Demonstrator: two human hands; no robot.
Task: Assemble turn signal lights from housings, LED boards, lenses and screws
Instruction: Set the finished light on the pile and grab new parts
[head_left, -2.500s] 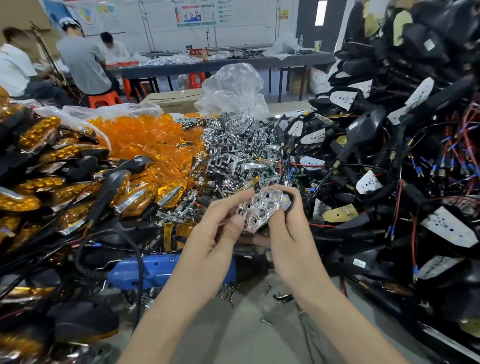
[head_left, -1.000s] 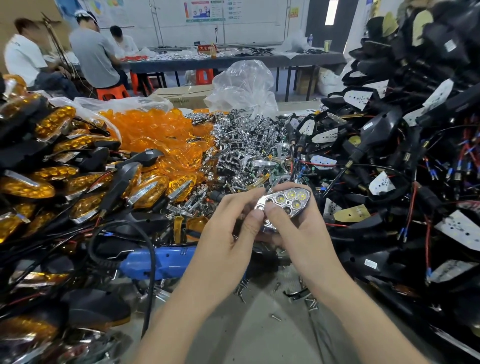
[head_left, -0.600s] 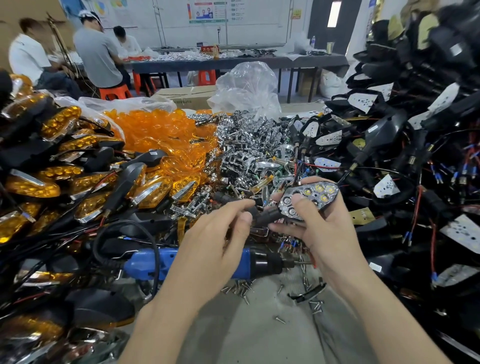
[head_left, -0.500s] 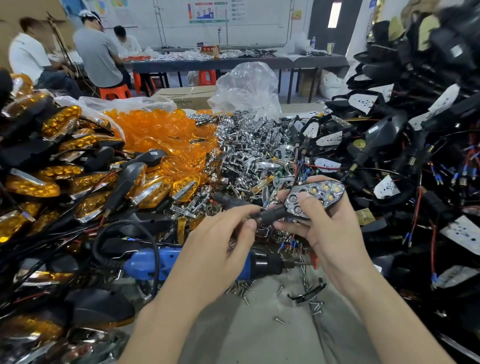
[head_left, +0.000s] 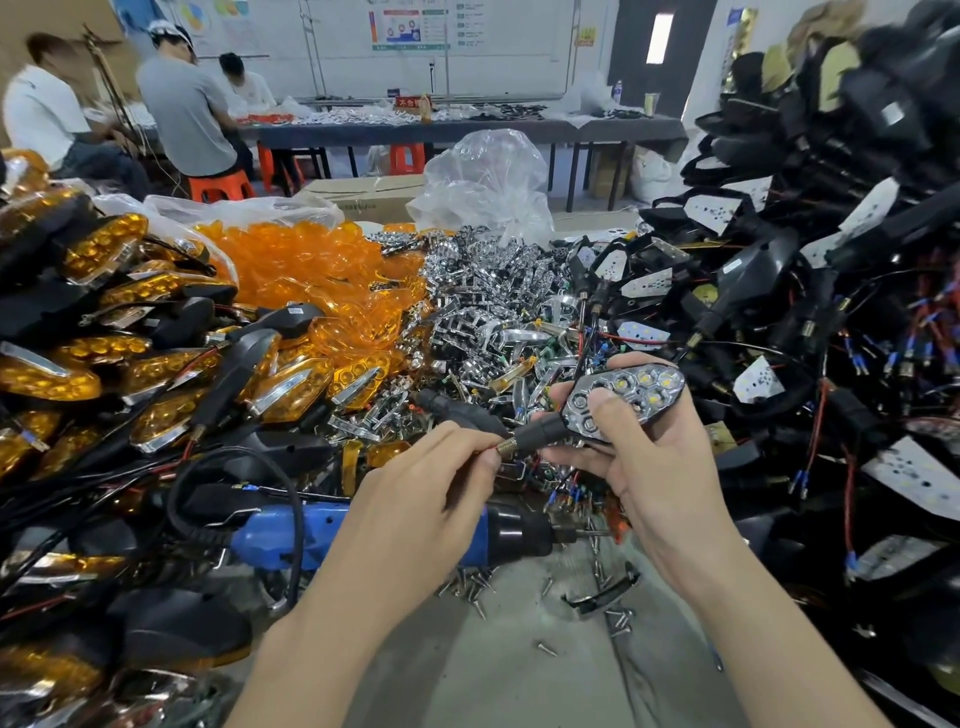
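Held part: a black teardrop-shaped plastic housing (head_left: 584, 383) with a chrome honeycomb reflector (head_left: 647, 387) seated in it, lit-looking LEDs showing in the cells; it is held up above the parts heap, face towards the camera.
Right hand: the right hand (head_left: 654, 467) grips the housing, fingers curled under it and the thumb pressed flat on the reflector's narrow end.
Left hand: the left hand (head_left: 415, 499) is mostly closed, its thumb and forefinger pinching the brass-coloured threaded tip of the housing's black stem (head_left: 537, 432).
Tool: a blue-and-black electric screwdriver (head_left: 291, 530) lies on the grey table (head_left: 519, 675) below the left hand, partly hidden by it.
Screws: small loose silver screws (head_left: 467, 587) are scattered on the table near the screwdriver's nose.
Left heap: finished amber-lensed signal lights (head_left: 104, 353) with black bodies.
Centre heaps: transparent orange plastic lenses (head_left: 311, 265), and beside them chrome reflectors (head_left: 483, 296).
Right heap: black housings with white LED boards (head_left: 779, 312) and red and black wires.
Background: a crumpled clear plastic bag (head_left: 488, 176); seated people (head_left: 187, 114) at a long table.
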